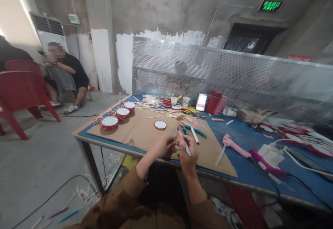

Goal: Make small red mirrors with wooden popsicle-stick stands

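Note:
My right hand (188, 149) is closed around a white marker (186, 147), held like a pen with its tip towards my left hand. My left hand (167, 146) is pinched shut close beside it, near the front edge of the cardboard sheet (142, 126). What sits between the left fingers is too small and hidden to make out. Just beyond the hands lies a small red-rimmed drum (160, 125) with a white face. To the right of it are a white marker with a red end (195, 136) and green-handled pliers (199, 133).
Stacked red-rimmed drums (109, 123) line the left side. Wooden sticks (169, 112) are strewn at the back near paper cups (185, 101). A pink glue gun (237, 146) and purple power strip (267, 164) lie right. Behind stands a perforated metal screen (166, 57); a person (70, 64) sits left.

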Available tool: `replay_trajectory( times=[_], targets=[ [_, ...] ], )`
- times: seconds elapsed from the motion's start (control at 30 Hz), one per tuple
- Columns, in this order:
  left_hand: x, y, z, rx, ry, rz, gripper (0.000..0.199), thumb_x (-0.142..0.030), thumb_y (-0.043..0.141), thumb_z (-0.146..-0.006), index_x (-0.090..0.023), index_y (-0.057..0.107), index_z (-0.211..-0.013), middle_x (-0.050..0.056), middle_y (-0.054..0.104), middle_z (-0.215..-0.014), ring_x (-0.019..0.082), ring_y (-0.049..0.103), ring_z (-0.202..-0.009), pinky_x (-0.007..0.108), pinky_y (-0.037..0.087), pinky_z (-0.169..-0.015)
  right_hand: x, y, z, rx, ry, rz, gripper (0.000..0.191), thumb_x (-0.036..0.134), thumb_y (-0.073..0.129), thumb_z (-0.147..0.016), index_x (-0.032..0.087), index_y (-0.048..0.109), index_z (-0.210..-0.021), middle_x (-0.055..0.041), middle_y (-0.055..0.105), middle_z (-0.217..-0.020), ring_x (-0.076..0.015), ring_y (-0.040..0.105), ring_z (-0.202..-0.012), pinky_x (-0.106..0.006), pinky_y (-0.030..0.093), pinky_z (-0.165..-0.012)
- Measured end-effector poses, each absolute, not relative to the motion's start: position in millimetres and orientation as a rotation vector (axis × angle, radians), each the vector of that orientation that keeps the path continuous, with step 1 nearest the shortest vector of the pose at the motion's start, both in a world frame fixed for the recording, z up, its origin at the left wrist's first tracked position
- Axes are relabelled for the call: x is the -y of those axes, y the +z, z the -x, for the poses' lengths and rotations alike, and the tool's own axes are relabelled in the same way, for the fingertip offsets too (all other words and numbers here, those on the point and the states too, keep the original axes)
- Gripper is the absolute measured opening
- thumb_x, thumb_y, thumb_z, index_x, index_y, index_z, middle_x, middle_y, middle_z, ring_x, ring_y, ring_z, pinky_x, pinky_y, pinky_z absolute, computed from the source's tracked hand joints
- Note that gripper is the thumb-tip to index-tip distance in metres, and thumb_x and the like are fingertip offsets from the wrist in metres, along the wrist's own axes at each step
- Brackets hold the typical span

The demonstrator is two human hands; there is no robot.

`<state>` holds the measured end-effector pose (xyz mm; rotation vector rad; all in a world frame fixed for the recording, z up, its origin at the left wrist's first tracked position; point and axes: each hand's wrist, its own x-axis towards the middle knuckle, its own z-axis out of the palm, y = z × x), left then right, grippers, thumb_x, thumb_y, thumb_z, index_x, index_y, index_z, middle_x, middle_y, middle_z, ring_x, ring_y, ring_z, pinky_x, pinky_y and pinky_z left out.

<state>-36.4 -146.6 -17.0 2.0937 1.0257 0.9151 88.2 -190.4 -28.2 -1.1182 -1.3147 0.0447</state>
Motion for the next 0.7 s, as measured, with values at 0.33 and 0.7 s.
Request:
replay_trajectory(
  times=[0.33,0.7],
  targets=[
    [146.8,-17.2,36.6,-1.004,0.921,-2.085,0.019,-0.021,0.049,-0.081,-0.014,0.051,-0.064,-0.004,0.044,-0.058,0.010,0.039,-0.061,0.020,0.033,-0.058,190.1,-28.6,-89.2,1.339,0.094,1.096,0.021,0.036,0.052,-0.087,0.018,0.061,-0.094,-0.0038,0.068,-0.081,-0.0163,0.065,-0.070,-0.031,0.053,-0.067],
    [148.9,-13.0,36.3,-1.033,0.902,-2.068,0.017,-0.021,0.048,-0.081,-0.014,0.051,-0.065,-0.004,0.043,-0.058,0.010,0.038,-0.061,0.020,0.031,-0.057,191.2,-29.2,-88.0,1.268,0.144,1.069,0.020,0.035,0.052,-0.088,0.018,0.059,-0.095,-0.0006,0.065,-0.072,-0.0147,0.063,-0.063,-0.028,0.052,-0.063]
  ],
)
